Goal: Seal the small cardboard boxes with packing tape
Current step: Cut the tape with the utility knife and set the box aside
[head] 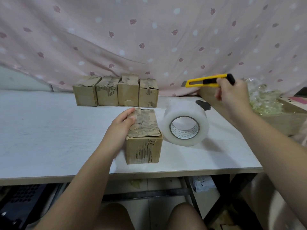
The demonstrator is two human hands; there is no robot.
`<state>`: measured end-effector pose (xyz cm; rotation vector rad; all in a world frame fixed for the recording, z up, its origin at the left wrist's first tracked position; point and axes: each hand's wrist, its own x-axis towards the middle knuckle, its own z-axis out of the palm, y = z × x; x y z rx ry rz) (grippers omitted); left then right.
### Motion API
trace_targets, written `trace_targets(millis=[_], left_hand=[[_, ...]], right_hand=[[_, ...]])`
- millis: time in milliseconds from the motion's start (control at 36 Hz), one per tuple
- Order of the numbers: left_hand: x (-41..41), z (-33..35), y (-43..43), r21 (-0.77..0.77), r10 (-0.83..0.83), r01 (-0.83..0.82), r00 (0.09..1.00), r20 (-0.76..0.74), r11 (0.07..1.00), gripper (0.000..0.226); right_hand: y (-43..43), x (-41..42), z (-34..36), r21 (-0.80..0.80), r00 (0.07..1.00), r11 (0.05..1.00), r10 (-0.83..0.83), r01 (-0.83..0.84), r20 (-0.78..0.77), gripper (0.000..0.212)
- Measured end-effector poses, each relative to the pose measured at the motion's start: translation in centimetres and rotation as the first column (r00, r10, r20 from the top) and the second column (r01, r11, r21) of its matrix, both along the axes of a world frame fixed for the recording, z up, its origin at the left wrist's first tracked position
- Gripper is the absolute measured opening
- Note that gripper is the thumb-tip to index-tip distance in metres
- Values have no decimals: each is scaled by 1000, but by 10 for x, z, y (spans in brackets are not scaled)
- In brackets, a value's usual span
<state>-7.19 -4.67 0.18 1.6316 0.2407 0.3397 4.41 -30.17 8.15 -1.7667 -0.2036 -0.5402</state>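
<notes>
left grip (123,124) flat on box (143,151) top; right grip (232,95) clutching cutter (205,81); tape roll (184,128) just right of box (nearer right grip).

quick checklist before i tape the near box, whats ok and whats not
1. Steady hold on the near cardboard box: ok, the left hand rests on its top.
2. Top flaps down: ok, flat though torn.
3. The packing tape roll in reach: ok, it stands on edge just right of the box.
4. Tape strip already across the box: cannot tell, the tape is clear.
5. The right hand free to pull tape: not ok, it grips the yellow utility knife, raised above the table.
6. Knife blade retracted: cannot tell.
</notes>
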Motion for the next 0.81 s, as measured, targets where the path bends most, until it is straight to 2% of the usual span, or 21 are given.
trace_targets(millis=[83, 194, 278, 444, 528, 611, 694, 806], left_hand=[[0, 0, 1, 14, -6, 6, 1000, -8, 1000, 36], [1, 0, 2, 56, -10, 11, 1000, -19, 998, 34], [1, 0, 5, 96, -9, 11, 1000, -28, 995, 33], [4, 4, 9, 227, 17, -1, 998, -69, 974, 32], [6, 9, 12, 281, 17, 11, 995, -95, 960, 34], [10, 17, 17, 371, -4, 60, 989, -150, 927, 36], [13, 30, 20, 536, 36, 72, 981, -188, 841, 38], [22, 48, 3, 846, 112, 77, 981, -159, 527, 34]], right_hand=[[20, -15, 17, 122, 998, 991, 50, -56, 47, 21], [43, -26, 26, 138, 988, 978, 152, -156, 38, 20], [56, -30, 29, 211, 972, 951, 235, -225, -26, 18], [74, -31, 31, 318, 926, 914, 323, -252, -194, 12], [81, -31, 29, 339, 870, 892, 400, -298, -289, 14], [86, -31, 25, 307, 842, 888, 435, -343, -318, 10], [88, -26, 18, 237, 883, 918, 378, -318, -279, 20], [87, -22, 9, 191, 932, 949, 291, -252, -216, 32]])
